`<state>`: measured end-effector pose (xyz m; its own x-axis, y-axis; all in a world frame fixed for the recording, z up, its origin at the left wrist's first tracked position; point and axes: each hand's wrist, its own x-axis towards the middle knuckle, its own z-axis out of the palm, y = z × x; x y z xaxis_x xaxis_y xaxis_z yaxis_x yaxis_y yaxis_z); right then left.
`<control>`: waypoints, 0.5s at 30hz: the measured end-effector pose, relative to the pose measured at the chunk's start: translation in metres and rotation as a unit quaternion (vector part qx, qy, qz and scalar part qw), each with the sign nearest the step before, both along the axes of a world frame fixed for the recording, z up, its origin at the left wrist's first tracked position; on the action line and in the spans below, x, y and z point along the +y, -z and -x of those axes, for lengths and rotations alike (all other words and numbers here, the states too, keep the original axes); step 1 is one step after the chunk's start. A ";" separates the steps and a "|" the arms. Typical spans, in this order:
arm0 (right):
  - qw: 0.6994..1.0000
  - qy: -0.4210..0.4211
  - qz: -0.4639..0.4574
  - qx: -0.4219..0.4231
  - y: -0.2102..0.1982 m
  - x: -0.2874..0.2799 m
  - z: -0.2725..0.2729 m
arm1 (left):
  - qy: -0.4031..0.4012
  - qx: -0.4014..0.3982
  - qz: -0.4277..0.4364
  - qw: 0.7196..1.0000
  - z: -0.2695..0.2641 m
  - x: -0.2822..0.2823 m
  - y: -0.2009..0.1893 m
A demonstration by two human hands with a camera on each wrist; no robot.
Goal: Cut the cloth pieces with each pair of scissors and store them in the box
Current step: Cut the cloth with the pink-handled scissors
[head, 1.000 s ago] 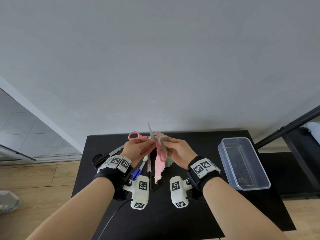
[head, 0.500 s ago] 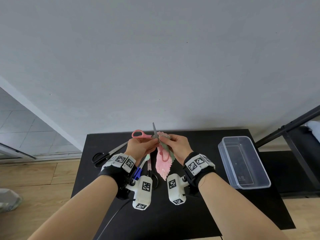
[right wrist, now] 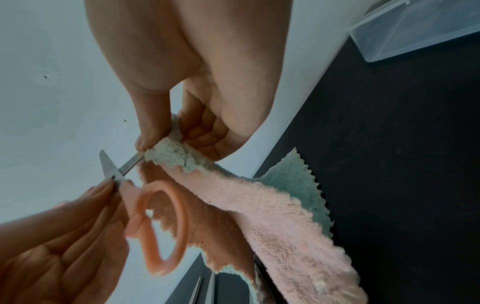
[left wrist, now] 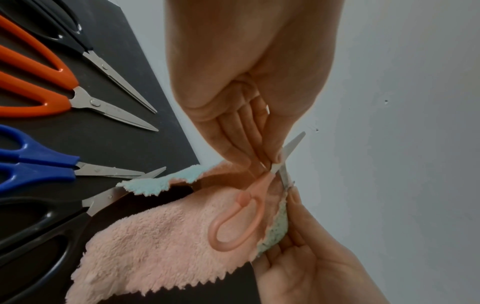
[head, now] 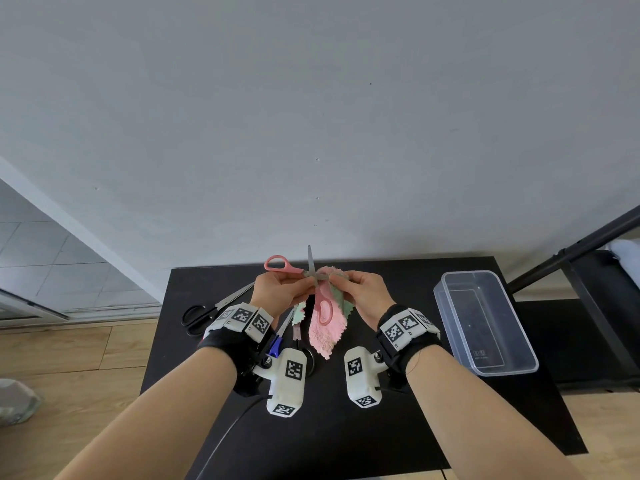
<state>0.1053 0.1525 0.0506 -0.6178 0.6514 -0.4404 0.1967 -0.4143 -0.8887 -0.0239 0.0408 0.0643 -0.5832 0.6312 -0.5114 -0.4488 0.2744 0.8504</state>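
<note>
Vs half a second ago: both hands are sitting a touch higher over the desk (head: 346, 427), still above its far middle. The pink scissors (head: 313, 278) are now spread wider, one blade pointing straight up at the wall, one handle loop sticking out to the left and the other hanging down over the cloth. The cloth is hanging about the same, lower tip clear of the desk.

Left hand (head: 280, 289) is pinching the pink scissors right at the pivot, thumb and fingertips closed on the joint, no finger through either loop. Right hand (head: 363, 289) is pinching the top edge of the cloth (head: 327, 329) between thumb and curled fingers, right beside the blades. The other blade is running toward the cloth edge; cannot tell whether it is biting into the cloth.

Cloth: fluffy pink piece with zigzag-cut edges, a pale green layer showing behind it and along the pinched edge. A smaller green scrap (head: 298, 313) is hanging just left of it, below the left hand.

Black scissors (head: 207, 308) are lying near the desk's left edge. The left wrist view is showing orange scissors (left wrist: 64, 96), blue scissors (left wrist: 39, 164) and more black handles lined up on the desk. The clear plastic box (head: 485, 320) is sitting at the right edge, well apart from the hands.
</note>
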 end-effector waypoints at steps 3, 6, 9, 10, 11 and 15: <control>1.000 0.018 0.003 -0.003 0.001 0.009 -0.008 | -0.010 0.002 0.011 1.000 0.005 -0.002 0.000; 0.998 0.048 0.036 0.015 -0.001 0.021 -0.018 | -0.019 -0.016 0.016 1.000 0.012 -0.005 -0.003; 0.997 0.033 0.062 0.035 -0.013 0.024 -0.015 | 0.016 -0.032 0.017 0.999 0.014 -0.006 -0.009; 0.996 0.031 0.071 0.045 -0.017 0.024 -0.011 | 0.026 -0.038 0.013 0.999 0.013 -0.005 -0.011; 0.995 0.027 0.078 0.052 -0.021 0.022 -0.007 | 0.034 -0.042 0.009 0.999 0.011 -0.005 -0.014; 0.995 -0.001 0.088 0.055 -0.026 0.014 0.003 | 0.062 -0.031 0.004 0.998 0.008 -0.004 -0.018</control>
<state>0.1025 0.1669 0.0769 -0.6700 0.5683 -0.4777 0.1036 -0.5656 -0.8182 -0.0321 0.0372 0.0822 -0.4673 0.6931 -0.5489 -0.4624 0.3375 0.8199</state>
